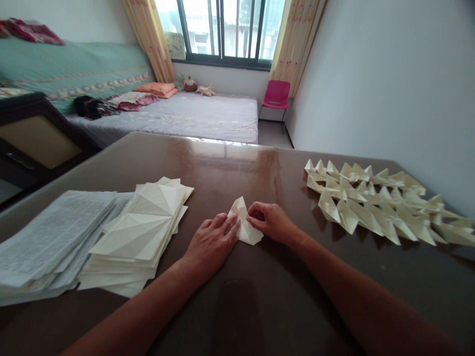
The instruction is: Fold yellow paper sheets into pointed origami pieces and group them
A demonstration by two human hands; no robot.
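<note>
A partly folded sheet of cream paper point(249, 233) lies on the brown table in front of me. My left hand point(214, 236) rests flat on its left side, fingers stretched out and pressing it down. At its right edge, my right hand point(273, 221) pinches the paper between thumb and curled fingers. To the left sits a stack of creased paper sheets point(137, 222) with fold lines showing. Rows of folded paper pieces point(356, 202) with pointed tips stand at the right.
Printed or written sheets point(55, 232) are piled at the table's far left. Beyond the glossy table point(208, 163) are a bed point(208, 116), a pink chair point(276, 95) and a window. A dark cabinet point(40, 138) stands at the left, and a white wall runs along the right.
</note>
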